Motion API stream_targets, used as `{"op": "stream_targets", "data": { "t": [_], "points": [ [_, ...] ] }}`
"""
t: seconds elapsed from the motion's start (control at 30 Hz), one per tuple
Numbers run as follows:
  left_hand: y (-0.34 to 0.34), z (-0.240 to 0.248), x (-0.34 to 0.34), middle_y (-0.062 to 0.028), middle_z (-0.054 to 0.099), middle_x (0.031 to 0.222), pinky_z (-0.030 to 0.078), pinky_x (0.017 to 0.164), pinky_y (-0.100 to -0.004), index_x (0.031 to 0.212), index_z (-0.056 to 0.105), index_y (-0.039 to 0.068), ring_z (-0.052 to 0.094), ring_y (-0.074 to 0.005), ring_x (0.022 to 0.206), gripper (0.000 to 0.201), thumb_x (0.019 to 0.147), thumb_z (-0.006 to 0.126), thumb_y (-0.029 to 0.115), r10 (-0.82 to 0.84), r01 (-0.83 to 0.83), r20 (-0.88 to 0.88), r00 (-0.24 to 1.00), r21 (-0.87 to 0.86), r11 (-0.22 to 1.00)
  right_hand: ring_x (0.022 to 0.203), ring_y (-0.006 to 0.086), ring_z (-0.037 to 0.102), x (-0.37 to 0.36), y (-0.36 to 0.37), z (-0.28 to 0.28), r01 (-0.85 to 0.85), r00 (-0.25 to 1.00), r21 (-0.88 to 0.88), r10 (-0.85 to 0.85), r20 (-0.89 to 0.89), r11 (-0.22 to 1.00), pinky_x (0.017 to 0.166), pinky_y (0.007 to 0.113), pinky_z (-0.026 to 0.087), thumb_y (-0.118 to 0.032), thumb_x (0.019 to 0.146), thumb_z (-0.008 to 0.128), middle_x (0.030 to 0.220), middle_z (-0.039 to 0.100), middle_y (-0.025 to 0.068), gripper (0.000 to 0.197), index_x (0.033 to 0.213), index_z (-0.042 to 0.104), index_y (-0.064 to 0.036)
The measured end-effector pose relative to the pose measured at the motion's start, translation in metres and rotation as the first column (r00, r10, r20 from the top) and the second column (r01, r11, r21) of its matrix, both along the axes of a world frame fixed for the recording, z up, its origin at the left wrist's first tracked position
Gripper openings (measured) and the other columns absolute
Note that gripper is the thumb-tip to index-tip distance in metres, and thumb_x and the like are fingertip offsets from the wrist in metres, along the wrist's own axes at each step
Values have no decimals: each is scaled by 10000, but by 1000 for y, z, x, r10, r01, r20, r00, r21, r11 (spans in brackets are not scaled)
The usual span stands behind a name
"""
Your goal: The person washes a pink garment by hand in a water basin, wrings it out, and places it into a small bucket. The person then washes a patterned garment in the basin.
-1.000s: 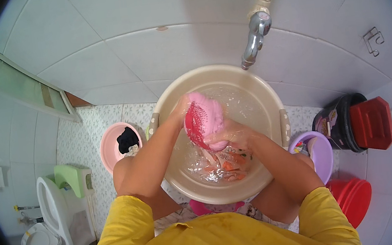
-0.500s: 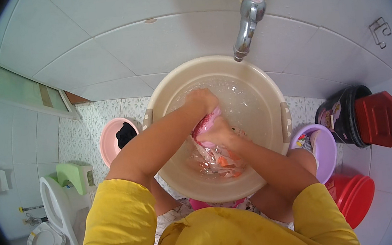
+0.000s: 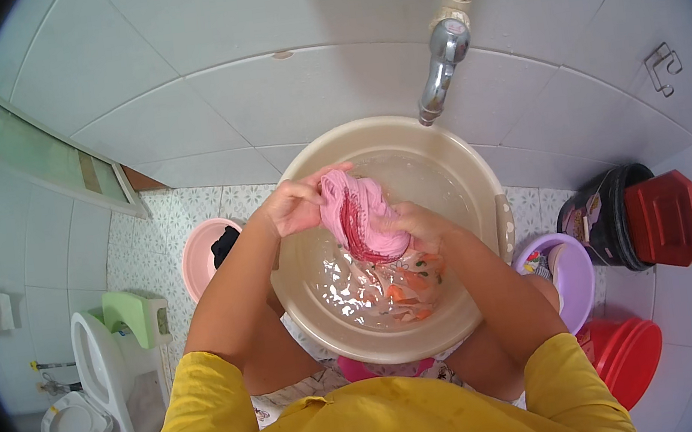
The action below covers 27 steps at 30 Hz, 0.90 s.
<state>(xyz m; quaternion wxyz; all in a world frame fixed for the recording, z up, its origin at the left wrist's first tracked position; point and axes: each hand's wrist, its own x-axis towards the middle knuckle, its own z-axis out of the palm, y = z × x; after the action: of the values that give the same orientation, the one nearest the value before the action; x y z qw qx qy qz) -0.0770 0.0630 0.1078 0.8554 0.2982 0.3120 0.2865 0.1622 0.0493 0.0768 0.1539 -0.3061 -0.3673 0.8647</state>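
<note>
A bunched pink cloth with a dark red patterned band (image 3: 356, 215) is held up between my hands over a large beige basin (image 3: 313, 332). My left hand (image 3: 297, 205) grips its upper left end, fingers and thumb closed on the fabric. At the lower right end, my right hand (image 3: 418, 224) holds it too, its fingers partly hidden by the cloth. Below, in cloudy water, lies a pale pink cloth with orange patches (image 3: 403, 294), partly submerged. Whether the two cloths are separate pieces I cannot tell.
A metal tap (image 3: 438, 75) juts from the tiled wall above the basin's far rim. To the left stand a pink basin (image 3: 197, 273) with dark cloth and a green stool (image 3: 135, 315). A purple basin (image 3: 578, 274), a black bucket (image 3: 605, 219) and a red bucket (image 3: 636, 362) stand right.
The pink cloth has come up out of the water and opened into a larger bundle. My left hand has moved left and turned; my right hand has shifted right.
</note>
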Motion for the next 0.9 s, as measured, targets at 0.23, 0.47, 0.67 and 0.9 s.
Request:
{"op": "stream_targets", "data": {
  "t": [0.23,0.47,0.67,0.9],
  "points": [
    [-14,-13,4,-106,465,1266,419,967,-446,1314,385,127,470,-241,1173,600,816,667,307,179,-177,-37,983,47,983,1005,213,600,-7,3,5,227,956,-298,-271,-115,927,894,356,479,-335,880,575,1140,593,133,497,1221,485,16],
    [-22,-25,9,-69,529,1158,471,916,-334,1217,438,81,535,-173,1067,541,803,688,323,235,-234,-7,972,21,972,995,185,600,-7,5,14,174,982,-10,-172,83,985,879,316,485,-200,879,581,1131,588,132,435,1215,482,58],
    [-16,-11,21,-34,579,1052,469,797,-282,1001,567,74,552,-134,952,346,802,701,322,284,-190,-347,894,280,941,924,207,619,-2,6,-11,279,960,50,-277,-41,959,794,331,508,-336,867,595,1052,615,147,468,1127,553,51],
    [-29,35,53,-79,566,935,438,817,-312,917,595,37,545,-187,913,350,685,767,235,791,69,-335,512,934,351,1180,286,473,2,-1,37,266,899,-483,-396,-188,834,1003,409,358,-566,885,427,1275,484,159,709,1289,417,16]
  ]
}}
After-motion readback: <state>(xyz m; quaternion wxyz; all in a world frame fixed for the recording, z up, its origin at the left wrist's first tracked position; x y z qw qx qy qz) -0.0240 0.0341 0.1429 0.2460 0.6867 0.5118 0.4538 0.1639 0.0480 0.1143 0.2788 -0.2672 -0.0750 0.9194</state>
